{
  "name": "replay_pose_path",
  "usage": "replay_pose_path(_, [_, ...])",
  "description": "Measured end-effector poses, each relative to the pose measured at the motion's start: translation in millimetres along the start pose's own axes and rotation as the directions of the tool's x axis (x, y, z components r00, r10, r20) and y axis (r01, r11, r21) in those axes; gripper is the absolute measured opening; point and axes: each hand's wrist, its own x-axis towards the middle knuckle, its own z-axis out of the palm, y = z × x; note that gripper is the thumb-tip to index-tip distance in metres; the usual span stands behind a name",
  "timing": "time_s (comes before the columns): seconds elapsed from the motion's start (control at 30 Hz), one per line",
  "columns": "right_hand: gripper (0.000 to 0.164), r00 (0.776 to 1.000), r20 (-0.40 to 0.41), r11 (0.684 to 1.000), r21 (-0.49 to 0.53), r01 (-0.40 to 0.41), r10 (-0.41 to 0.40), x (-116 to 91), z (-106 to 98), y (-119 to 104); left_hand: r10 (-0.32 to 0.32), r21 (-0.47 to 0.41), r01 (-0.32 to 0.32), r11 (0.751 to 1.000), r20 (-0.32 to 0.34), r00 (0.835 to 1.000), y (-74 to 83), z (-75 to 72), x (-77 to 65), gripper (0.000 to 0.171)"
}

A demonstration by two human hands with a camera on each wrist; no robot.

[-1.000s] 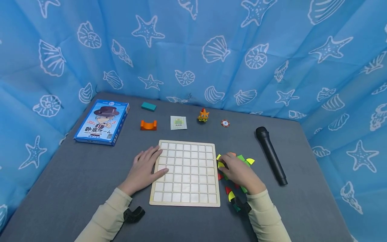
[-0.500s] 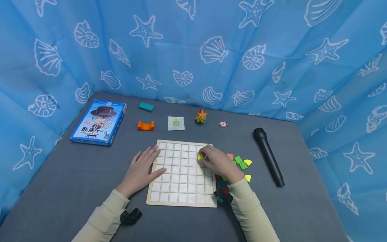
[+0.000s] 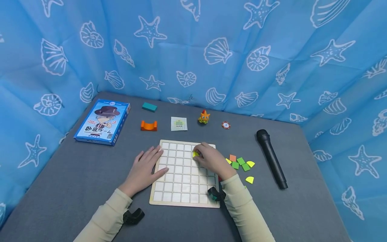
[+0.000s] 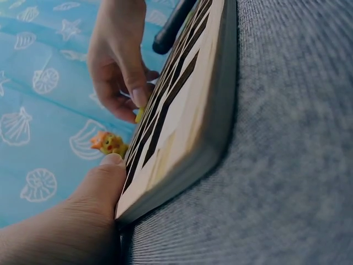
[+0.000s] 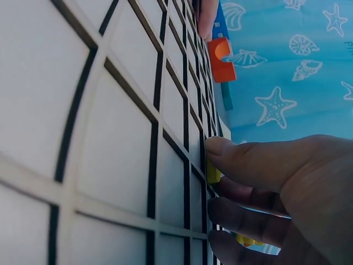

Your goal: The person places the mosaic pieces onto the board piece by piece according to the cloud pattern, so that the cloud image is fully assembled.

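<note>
A wooden grid board (image 3: pixel 181 187) with white squares lies in the middle of the table in the head view. My left hand (image 3: pixel 144 171) rests at its left edge, fingers straight and spread, the thumb on the board. Over the upper right squares, my right hand (image 3: pixel 212 161) pinches a yellow quarter-round tile (image 3: pixel 195 154) between thumb and fingers. The right wrist view shows this yellow tile (image 5: pixel 213 172) against the grid. Right of the board are loose green square tiles (image 3: pixel 240 161), an orange square tile (image 3: pixel 232 158) and yellow quarter-round tiles (image 3: pixel 249 179). My right forearm hides some tiles.
Behind the board are a patterned card (image 3: pixel 179 123), an orange notched block (image 3: pixel 148 126), a teal block (image 3: pixel 149 107), a small toy figure (image 3: pixel 204 116) and a poker chip (image 3: pixel 225 125). A game box (image 3: pixel 102 121) lies left, a black microphone (image 3: pixel 272 159) right.
My right hand has moved left from the loose tiles onto the board, bringing the yellow quarter-round tile to its upper squares. My left hand stays at the board's left edge.
</note>
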Motion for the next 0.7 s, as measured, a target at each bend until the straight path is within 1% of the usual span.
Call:
replay_pose_path(0.27, [0.022, 1.0, -0.006, 1.0, 0.016, 0.016, -0.016, 0.7, -1.0, -2.4, 0.003, 0.005, -0.003, 1.0, -0.001, 1.0, -1.2, -0.6, -0.4, 0.077])
replay_pose_path(0.43, [0.023, 0.999, 0.008, 0.999, 0.021, 0.032, -0.032, 2.6, -0.6, -1.8, 0.0, -0.001, 0.0, 1.0, 0.003, 1.0, -1.1, -0.9, -0.2, 0.077])
replay_pose_path(0.7, [0.022, 1.0, 0.011, 0.999, 0.038, 0.02, -0.021, 2.5, 0.8, 0.5, 0.002, -0.017, -0.002, 1.0, 0.015, 1.0, 0.4, -2.2, 0.0, 0.077])
